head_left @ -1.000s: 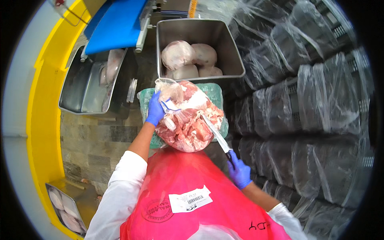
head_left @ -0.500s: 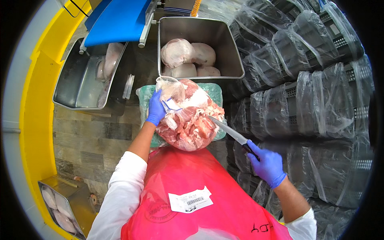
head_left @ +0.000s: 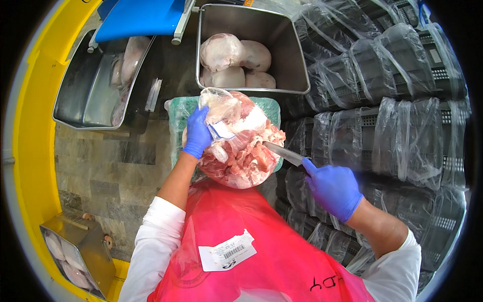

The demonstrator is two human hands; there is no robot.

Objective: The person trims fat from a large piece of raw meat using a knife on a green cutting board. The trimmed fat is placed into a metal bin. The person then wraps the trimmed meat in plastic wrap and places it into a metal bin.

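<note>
A large piece of raw pink meat with white fat lies in front of me on a green plastic-covered support. Clear plastic wrap with a white and blue label is bunched over its upper left part. My left hand, in a blue glove, is closed on that wrap at the meat's left side. In my right hand, also gloved, is the handle of a long knife. The blade points up and left, and its tip meets the meat's ragged right side, so the tip itself is partly hidden.
Beyond the meat stands a deep steel bin with several pale meat pieces. Another steel bin is at far left, under a blue chute. Plastic-lined dark crates are stacked along the right. A metal container sits lower left.
My right forearm has swung and the knife has shifted slightly, its visible blade now shorter. The left hand keeps hold of the wrap. The whole view has moved a little.
</note>
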